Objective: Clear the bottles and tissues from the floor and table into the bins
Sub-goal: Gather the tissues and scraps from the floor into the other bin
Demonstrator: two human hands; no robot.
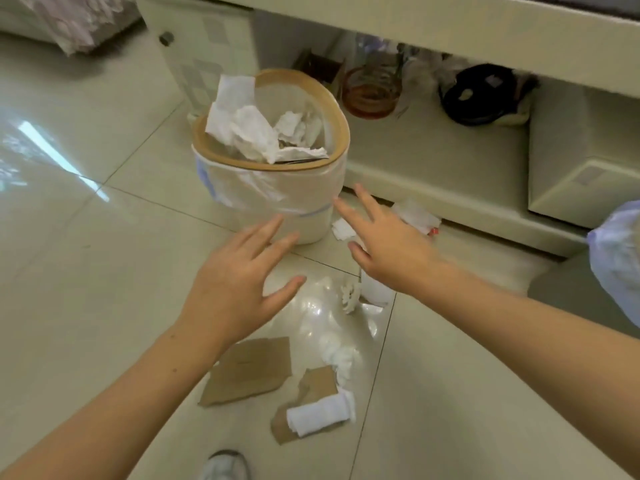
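Both hands, the left hand (239, 271) and right hand (388, 244), hovered spread and empty near the bin (277, 188). Crumpled tissues (341, 355) lay on the floor nearer the person (light, soft, probably easily pinched anywhere), beside cardboard scraps (249, 372).

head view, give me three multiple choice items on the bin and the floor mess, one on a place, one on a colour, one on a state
1. Where does the rolled white tissue lie?
A. on a torn cardboard piece on the floor
B. inside the bin
C. on the cabinet shelf

2. What colour is the bin's rim?
A. blue
B. light brown
C. black

3. How are the two hands?
A. both open and empty
B. both gripping tissues
C. one holding a bottle

Answers:
1 A, the roll rests on cardboard near the bottom of the view.
2 B, a tan ring tops the bin.
3 A, the left hand and right hand show spread fingers, holding nothing.
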